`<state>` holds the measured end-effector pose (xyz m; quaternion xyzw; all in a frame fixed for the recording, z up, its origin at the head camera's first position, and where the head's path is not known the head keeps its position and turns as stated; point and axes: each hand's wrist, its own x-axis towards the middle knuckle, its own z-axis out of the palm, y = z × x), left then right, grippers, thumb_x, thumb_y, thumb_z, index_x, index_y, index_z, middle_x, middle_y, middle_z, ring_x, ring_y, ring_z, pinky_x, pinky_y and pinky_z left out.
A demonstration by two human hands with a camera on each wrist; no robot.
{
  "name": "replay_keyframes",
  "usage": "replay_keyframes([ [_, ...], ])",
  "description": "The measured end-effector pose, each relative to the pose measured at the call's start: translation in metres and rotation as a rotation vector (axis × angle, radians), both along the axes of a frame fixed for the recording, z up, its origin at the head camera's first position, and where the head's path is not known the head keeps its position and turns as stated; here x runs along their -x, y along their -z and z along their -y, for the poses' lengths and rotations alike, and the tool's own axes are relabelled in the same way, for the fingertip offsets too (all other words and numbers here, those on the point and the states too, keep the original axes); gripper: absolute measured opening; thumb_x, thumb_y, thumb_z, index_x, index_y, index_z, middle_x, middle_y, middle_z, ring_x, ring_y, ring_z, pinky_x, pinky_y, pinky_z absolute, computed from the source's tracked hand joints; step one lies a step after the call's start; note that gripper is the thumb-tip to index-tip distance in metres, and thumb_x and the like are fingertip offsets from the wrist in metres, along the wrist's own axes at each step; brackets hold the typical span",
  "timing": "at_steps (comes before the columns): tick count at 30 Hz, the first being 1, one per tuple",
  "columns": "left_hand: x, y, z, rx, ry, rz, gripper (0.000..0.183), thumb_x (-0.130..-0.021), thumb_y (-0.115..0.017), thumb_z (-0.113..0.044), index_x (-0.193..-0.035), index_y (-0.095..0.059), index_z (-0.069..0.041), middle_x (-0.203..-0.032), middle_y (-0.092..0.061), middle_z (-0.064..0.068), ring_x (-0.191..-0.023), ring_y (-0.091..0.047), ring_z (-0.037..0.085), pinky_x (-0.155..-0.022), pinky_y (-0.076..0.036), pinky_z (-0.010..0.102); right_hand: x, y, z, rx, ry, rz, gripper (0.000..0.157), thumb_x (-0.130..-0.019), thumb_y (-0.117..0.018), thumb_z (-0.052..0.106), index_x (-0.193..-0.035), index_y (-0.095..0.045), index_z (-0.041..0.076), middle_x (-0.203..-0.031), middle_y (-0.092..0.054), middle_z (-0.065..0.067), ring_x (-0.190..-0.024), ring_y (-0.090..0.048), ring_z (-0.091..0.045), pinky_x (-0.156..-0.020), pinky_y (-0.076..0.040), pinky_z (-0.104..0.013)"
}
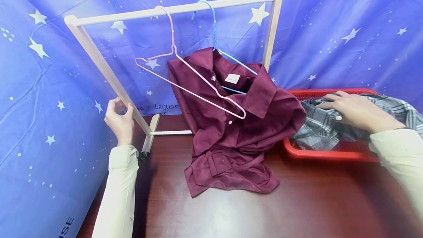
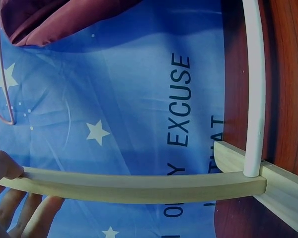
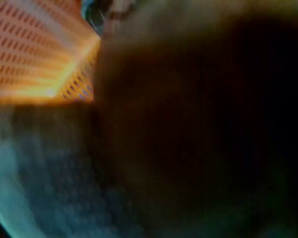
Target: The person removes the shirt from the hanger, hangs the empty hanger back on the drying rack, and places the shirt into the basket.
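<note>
My left hand (image 1: 121,120) grips the left post of a wooden clothes rack (image 1: 99,60), thumb on one side and fingers on the other; the left wrist view shows the same post (image 2: 139,186). At the right, my right hand (image 1: 361,111) holds the grey plaid shirt (image 1: 317,124), which lies bunched in a red basket (image 1: 330,154). The right wrist view is dark and blurred, with the basket's perforated wall (image 3: 30,49) at its upper left. A burgundy shirt (image 1: 228,131) hangs on a blue hanger (image 1: 215,28). In front of it, a bare pink hanger (image 1: 172,36) hangs from the bar.
The burgundy shirt's lower part rests on the dark red tabletop (image 1: 248,216). Behind the rack and along the left side hangs a blue star-patterned cloth (image 1: 333,43). The rack's white lower rod (image 2: 256,89) runs near the table.
</note>
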<state>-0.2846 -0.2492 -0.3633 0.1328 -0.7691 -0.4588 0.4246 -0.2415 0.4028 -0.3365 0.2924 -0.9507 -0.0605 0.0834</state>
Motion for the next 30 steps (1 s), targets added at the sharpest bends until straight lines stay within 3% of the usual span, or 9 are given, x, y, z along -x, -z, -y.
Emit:
replay_keyframes([
  [5, 0.0, 0.0, 0.002, 0.005, -0.018, 0.0, 0.024, -0.084, -0.069, -0.006, -0.108, -0.068, -0.002, -0.1, -0.075, 0.014, -0.076, -0.055, -0.007, -0.102, -0.04, 0.032, 0.014, 0.013, 0.012, 0.041, 0.048, 0.121, 0.069, -0.061, -0.088, 0.004, -0.126, -0.065, 0.005, -0.132, -0.057, -0.027, -0.118, -0.05, -0.048, -0.087, -0.046, -0.068],
  [10, 0.001, 0.002, 0.002, 0.002, -0.019, -0.007, 0.024, -0.084, -0.071, -0.008, -0.107, -0.068, -0.003, -0.1, -0.075, 0.013, -0.075, -0.053, -0.009, -0.103, -0.038, 0.033, 0.027, 0.022, 0.016, 0.036, 0.047, 0.14, 0.072, -0.06, -0.089, 0.009, -0.127, -0.064, 0.002, -0.13, -0.058, -0.029, -0.118, -0.05, -0.05, -0.087, -0.044, -0.07],
  [14, 0.002, 0.004, -0.001, 0.01, -0.001, -0.001, 0.023, -0.084, -0.071, -0.008, -0.107, -0.068, -0.003, -0.099, -0.075, 0.014, -0.075, -0.054, -0.009, -0.103, -0.039, 0.035, 0.028, 0.034, 0.013, 0.023, 0.09, 0.234, 0.086, -0.058, -0.09, 0.017, -0.135, -0.057, 0.0, -0.131, -0.058, -0.029, -0.122, -0.045, -0.053, -0.091, -0.037, -0.074],
  [20, 0.003, 0.005, -0.001, 0.01, -0.002, -0.002, 0.023, -0.083, -0.071, -0.007, -0.106, -0.068, -0.003, -0.098, -0.075, 0.014, -0.074, -0.054, -0.009, -0.102, -0.041, 0.036, 0.026, 0.048, 0.011, 0.083, 0.197, 0.393, 0.106, -0.054, -0.092, 0.03, -0.143, -0.044, -0.003, -0.14, -0.044, -0.037, -0.127, -0.035, -0.061, -0.093, -0.033, -0.077],
  [25, 0.004, 0.003, 0.002, 0.007, -0.011, 0.003, 0.023, -0.084, -0.071, -0.007, -0.107, -0.068, -0.004, -0.099, -0.075, 0.014, -0.076, -0.055, -0.006, -0.1, -0.042, 0.035, 0.029, 0.052, 0.014, 0.093, 0.211, 0.413, 0.112, -0.051, -0.092, 0.033, -0.141, -0.041, -0.009, -0.141, -0.038, -0.04, -0.124, -0.036, -0.063, -0.09, -0.041, -0.073],
  [30, 0.004, 0.003, 0.004, 0.013, -0.012, 0.012, 0.024, -0.084, -0.071, -0.008, -0.108, -0.068, -0.004, -0.099, -0.075, 0.014, -0.081, -0.062, 0.006, -0.102, -0.042, 0.035, 0.031, 0.049, 0.014, 0.074, 0.173, 0.382, 0.111, -0.047, -0.094, 0.032, -0.138, -0.046, -0.011, -0.14, -0.042, -0.039, -0.124, -0.037, -0.063, -0.091, -0.04, -0.072],
])
